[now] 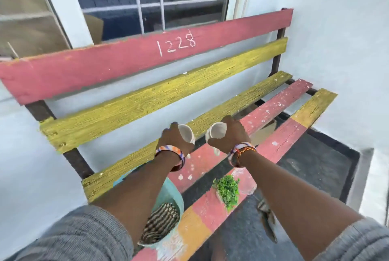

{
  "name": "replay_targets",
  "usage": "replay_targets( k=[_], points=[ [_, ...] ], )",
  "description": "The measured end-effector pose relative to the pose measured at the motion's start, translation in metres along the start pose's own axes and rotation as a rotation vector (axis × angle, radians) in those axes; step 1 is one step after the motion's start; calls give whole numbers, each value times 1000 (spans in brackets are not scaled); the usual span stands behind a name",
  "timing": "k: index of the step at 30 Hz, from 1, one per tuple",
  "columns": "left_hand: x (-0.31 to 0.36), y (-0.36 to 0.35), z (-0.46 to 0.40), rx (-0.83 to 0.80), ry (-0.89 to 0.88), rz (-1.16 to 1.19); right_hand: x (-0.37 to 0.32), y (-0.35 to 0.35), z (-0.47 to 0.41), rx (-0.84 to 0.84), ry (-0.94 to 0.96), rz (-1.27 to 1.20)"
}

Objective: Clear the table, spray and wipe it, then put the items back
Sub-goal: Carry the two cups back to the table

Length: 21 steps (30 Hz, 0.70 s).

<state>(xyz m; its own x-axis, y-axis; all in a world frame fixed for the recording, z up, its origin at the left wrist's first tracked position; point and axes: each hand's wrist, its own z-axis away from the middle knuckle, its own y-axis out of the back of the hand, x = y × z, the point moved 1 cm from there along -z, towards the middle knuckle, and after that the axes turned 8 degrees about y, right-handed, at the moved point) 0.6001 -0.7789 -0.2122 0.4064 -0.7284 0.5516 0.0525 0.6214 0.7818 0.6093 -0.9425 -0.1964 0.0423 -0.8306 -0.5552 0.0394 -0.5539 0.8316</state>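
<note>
While clearing table, gripping white cup [187,134] in left hand [173,137], another cup [216,132] in right hand [232,134]; held over bench [273,107] for parking beyond greens [228,191], bowl [168,195].

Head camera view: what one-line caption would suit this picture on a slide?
Left hand and right hand each hold a white cup over a red-and-yellow bench.
</note>
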Motion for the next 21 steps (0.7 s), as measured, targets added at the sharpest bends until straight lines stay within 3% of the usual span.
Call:
replay_targets(
  k=[7,11,14,21],
  points=[
    [-5,107,85,144,-194,49,-91,58,73,160,35,-162],
    [-15,159,129,225,-244,150,-137,85,104,224,8,-504],
    [-33,192,163,292,-264,241,-169,90,133,173,4,-736],
    [-98,236,235,317,-215,313,-216,68,212,61,184,-716]
  ],
)
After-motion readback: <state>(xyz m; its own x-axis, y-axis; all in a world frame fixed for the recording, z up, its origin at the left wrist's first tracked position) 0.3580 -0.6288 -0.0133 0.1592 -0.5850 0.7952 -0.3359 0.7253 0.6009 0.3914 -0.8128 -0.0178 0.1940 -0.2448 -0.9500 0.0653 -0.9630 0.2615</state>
